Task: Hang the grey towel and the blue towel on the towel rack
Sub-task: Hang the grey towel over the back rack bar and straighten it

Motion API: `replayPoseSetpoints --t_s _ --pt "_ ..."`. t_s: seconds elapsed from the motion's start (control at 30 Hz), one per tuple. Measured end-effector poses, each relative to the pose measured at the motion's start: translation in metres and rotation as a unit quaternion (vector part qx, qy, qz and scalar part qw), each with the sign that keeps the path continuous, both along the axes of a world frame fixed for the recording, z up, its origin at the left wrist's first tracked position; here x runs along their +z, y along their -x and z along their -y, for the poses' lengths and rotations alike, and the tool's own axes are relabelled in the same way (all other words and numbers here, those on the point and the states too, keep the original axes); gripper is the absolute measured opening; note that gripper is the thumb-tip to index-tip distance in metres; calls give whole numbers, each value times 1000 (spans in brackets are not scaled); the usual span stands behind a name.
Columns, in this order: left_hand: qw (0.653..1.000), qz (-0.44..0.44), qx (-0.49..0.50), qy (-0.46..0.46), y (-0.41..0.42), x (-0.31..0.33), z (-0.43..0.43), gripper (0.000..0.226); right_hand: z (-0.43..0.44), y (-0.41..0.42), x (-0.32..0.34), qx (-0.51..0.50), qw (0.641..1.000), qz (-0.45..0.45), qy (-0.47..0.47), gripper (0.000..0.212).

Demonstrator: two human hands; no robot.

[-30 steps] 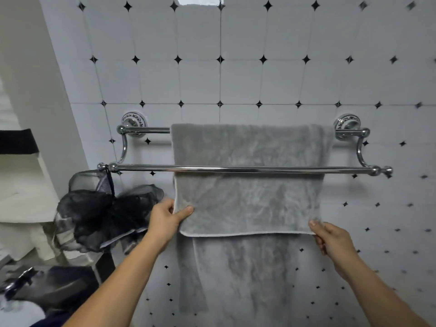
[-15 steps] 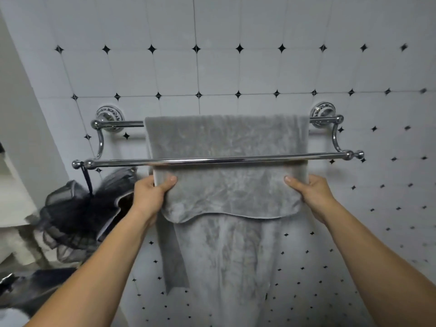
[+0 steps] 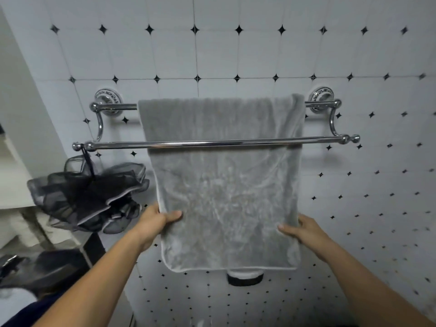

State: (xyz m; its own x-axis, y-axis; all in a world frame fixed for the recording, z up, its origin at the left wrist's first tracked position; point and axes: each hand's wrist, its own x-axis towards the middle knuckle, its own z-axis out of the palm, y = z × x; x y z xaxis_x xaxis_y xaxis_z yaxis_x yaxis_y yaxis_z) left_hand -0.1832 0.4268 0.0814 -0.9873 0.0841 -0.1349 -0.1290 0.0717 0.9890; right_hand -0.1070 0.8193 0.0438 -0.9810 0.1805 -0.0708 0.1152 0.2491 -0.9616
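Observation:
The grey towel (image 3: 224, 185) hangs over the back bar of the chrome double towel rack (image 3: 236, 143) on the tiled wall and drops behind the front bar. My left hand (image 3: 158, 223) pinches the towel's left edge low down. My right hand (image 3: 304, 228) grips the right edge at about the same height. The towel's front layer ends in a hem just below my hands. No blue towel is in view.
A black mesh bath sponge (image 3: 87, 194) hangs by a cord from the front bar's left end. A dark round object (image 3: 245, 278) shows just under the towel's hem. Pale and dark fabric (image 3: 28, 267) lies at the lower left.
Both hands have slid down the towel's side edges from just under the front bar. The front layer now hangs much longer and flatter, covering the back layer.

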Motion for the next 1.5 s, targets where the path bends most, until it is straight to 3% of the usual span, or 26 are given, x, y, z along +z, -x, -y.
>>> replayPoseSetpoints --t_s 0.07,0.13,0.27,0.4,0.67,0.83,0.9,0.97,1.07,1.17,1.27,1.3,1.37,1.43,1.5 --pt "996 -36 -8 -84 5 26 -1 42 2 17 35 -14 998 -52 26 34" --pt "983 -95 37 -155 16 56 -6 36 7 36 75 -47 990 -125 54 27" --pt "971 -159 125 -128 32 93 -16 12 13 61 118 -88 973 -198 83 7" --pt "973 -136 165 -88 35 74 -11 12 0 51 92 -107 977 -171 68 10" --pt "987 -85 134 -12 25 45 -6 14 -11 33 54 -71 993 -92 5 24" --pt "980 -113 78 -142 29 94 -13 20 -6 56 106 -71 983 -163 39 17" --pt "972 -132 118 -155 33 117 -22 17 -1 66 127 -100 972 -210 45 4" --pt "967 -130 175 -132 34 125 -27 11 -1 71 139 -152 959 -232 55 5" --pt "959 -155 201 -130 34 123 -32 20 -3 65 143 -175 961 -210 42 15" --pt "955 -149 207 -152 25 125 -41 22 2 48 152 -150 976 -141 -76 19" --pt "980 -103 156 -61 2 130 -39 8 -1 17 172 -126 955 -70 -260 32" --pt "988 -94 119 0 -9 133 -32 5 -2 5 183 -134 945 -83 -287 23" --pt "986 -111 67 108 -31 154 -14 18 -5 -10 212 -186 926 -155 -291 13" --pt "947 -188 140 218 -34 186 0 27 -6 -4 243 -246 901 -213 -288 22" --pt "861 -256 267 350 -20 214 10 31 -4 13 265 -247 896 -203 -308 31"
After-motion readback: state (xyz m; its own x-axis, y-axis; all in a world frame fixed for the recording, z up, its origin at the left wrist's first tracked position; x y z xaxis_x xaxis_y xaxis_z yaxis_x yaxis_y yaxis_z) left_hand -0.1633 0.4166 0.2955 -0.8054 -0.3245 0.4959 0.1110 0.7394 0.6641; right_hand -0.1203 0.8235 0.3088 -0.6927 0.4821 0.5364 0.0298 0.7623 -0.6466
